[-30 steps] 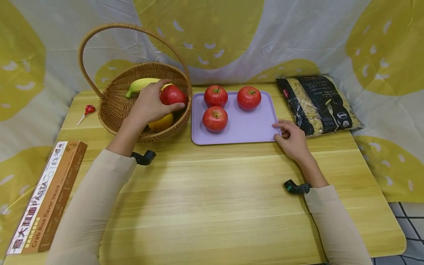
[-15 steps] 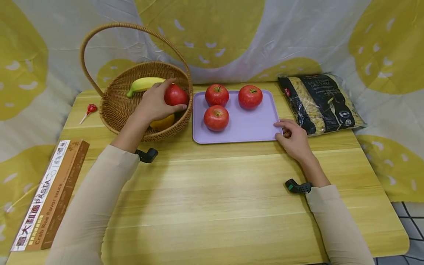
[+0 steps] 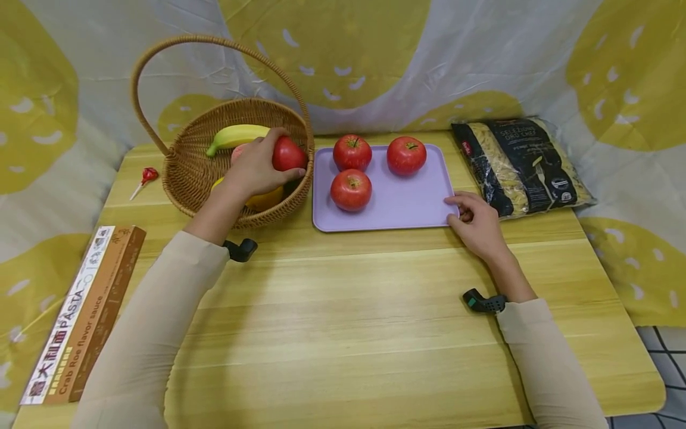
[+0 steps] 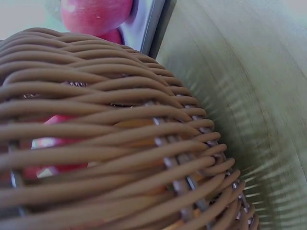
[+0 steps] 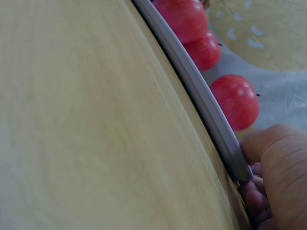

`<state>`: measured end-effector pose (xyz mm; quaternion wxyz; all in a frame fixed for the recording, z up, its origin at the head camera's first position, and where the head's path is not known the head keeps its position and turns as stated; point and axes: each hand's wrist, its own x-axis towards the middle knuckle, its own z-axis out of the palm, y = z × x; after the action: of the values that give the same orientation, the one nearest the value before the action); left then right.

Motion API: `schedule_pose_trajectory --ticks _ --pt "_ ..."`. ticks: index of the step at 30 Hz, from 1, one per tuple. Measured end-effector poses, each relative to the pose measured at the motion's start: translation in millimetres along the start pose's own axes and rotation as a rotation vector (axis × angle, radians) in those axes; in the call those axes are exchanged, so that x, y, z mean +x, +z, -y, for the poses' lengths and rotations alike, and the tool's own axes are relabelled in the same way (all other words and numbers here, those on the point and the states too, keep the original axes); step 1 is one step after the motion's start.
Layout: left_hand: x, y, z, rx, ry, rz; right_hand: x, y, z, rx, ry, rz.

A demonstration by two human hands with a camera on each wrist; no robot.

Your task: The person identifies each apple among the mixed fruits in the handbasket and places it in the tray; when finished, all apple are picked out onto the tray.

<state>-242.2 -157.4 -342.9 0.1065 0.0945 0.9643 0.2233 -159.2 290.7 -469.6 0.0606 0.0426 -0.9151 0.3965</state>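
In the head view my left hand (image 3: 256, 168) is inside the wicker basket (image 3: 184, 179), holding a red apple (image 3: 290, 154) near its right rim. A banana (image 3: 236, 136) lies behind that hand, with an orange-yellow fruit (image 3: 266, 199) below it. A pinkish fruit (image 3: 237, 153) is mostly hidden by the hand. Three red apples, one at the front left (image 3: 351, 190), sit on the lilac tray (image 3: 409, 202). My right hand (image 3: 476, 225) pinches the tray's right edge between thumb and fingers. Basket weave (image 4: 96, 115) fills much of the left wrist view, hiding the left hand.
A bag of pasta (image 3: 522, 167) lies right of the tray, against the patterned cloth. At the left are a red lollipop (image 3: 147, 176) and a long pasta box (image 3: 86, 316). The basket's tall handle (image 3: 214, 40) arches above it. All stand on a wooden table (image 3: 348, 328).
My left hand and the apple in it have shifted slightly right inside the basket, uncovering part of the pinkish fruit and a yellow edge. The right hand stays on the tray edge.
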Motion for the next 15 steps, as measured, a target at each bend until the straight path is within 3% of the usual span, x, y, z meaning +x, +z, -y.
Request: schedule_pose_trajectory --ticks 15 --pt "-7.9 -4.7 -1.2 -0.104 0.041 -0.085 -1.4 -1.1 0.4 -0.008 -0.002 0.006"
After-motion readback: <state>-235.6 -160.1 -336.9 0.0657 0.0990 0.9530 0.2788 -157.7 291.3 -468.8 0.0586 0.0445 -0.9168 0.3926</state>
